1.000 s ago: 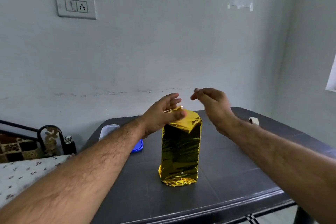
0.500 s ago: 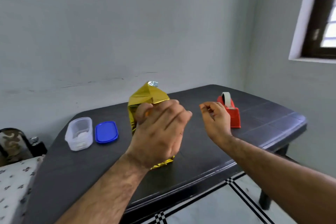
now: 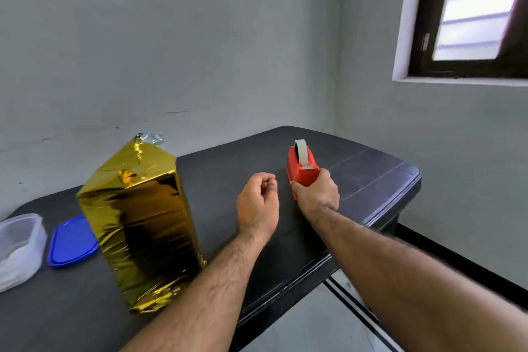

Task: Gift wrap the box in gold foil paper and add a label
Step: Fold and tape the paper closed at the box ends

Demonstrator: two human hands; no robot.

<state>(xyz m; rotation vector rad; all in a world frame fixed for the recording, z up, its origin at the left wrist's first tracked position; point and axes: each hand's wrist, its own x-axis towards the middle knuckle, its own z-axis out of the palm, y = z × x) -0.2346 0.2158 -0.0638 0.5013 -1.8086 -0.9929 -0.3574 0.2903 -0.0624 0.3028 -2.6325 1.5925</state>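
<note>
A tall box wrapped in gold foil paper point(image 3: 140, 217) stands upright on the dark table point(image 3: 217, 168), its top flap folded to a peak. To its right a red tape dispenser point(image 3: 302, 166) holds a pale roll of tape. My right hand point(image 3: 315, 194) grips the near end of the dispenser. My left hand point(image 3: 258, 203) hovers between the box and the dispenser, fingers loosely curled, holding nothing. No label is in view.
At the left sit a clear plastic container point(image 3: 18, 248) and its blue lid point(image 3: 71, 241). The table's front edge point(image 3: 288, 291) runs diagonally under my forearms, with tiled floor below. Grey walls stand behind and a window point(image 3: 480, 8) is at upper right.
My left hand has let go of the gold box's top and moved right. My right hand has reached out and taken hold of the red tape dispenser. The view has turned right.
</note>
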